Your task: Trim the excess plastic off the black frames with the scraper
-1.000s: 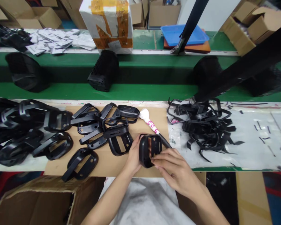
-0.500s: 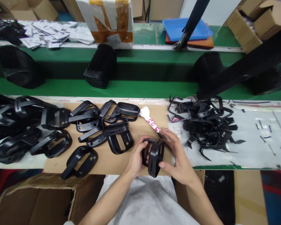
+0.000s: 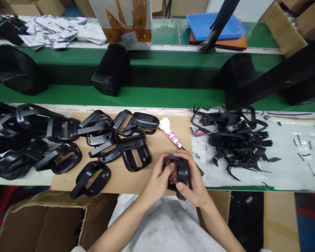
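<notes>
Both hands hold one black plastic frame with a raised band [image 3: 182, 172] over the cardboard, close to my body. My left hand [image 3: 160, 175] grips its left side, the thumb reaching into the opening. My right hand [image 3: 195, 178] wraps round the band, fingers over the top and thumb on the near face. Just beyond lies a stick-like tool [image 3: 173, 137] with a white wrapped head and pink writing; its dark handle runs behind my right hand. Several similar black frames [image 3: 135, 157] lie to the left, some overlapping. The fingertips inside the frame are partly hidden.
More black frames [image 3: 21, 157] are heaped at far left. On the right lies a tangled pile of thin black strips and hoops [image 3: 236, 140]. Black mesh-sided parts [image 3: 111, 70] sit on the green conveyor [image 3: 157, 96]. A dark metal post [image 3: 275, 73] slants across the right.
My right hand has closed from a looser, spread hold onto the frame's band, leaving the tool's handle behind it. The frame has turned more upright, and my left thumb has moved into its opening.
</notes>
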Demonstrator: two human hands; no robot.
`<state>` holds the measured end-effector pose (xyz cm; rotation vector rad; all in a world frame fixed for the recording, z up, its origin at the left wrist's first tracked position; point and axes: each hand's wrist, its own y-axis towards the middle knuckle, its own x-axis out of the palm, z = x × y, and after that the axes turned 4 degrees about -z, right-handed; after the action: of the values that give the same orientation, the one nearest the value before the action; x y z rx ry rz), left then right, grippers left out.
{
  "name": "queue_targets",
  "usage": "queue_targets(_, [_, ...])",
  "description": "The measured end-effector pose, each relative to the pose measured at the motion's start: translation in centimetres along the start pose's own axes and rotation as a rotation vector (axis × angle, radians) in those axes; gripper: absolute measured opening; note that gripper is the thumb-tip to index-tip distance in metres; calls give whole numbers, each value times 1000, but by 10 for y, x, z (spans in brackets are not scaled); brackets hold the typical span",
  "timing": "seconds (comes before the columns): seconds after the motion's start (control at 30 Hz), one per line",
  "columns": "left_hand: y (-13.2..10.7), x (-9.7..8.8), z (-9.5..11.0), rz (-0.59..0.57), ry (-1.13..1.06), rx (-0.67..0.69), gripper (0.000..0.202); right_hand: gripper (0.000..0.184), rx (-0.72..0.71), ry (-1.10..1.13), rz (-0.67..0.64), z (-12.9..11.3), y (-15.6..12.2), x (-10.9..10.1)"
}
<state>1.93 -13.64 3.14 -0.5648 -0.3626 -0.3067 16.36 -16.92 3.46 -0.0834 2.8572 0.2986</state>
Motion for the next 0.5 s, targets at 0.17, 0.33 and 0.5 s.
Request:
queue_targets(0.17, [2,3,4,17,11,33,11,58,-26,-16,43,-3,1,1])
queue_targets(0.33, [7,-9,9,-121,-260,-128,29,58,13,29,28,-3,7,-2])
queue_targets(0.5, [6,-15,11,-175,-198,-94,37,61,65,0,-13,-3,12,-8])
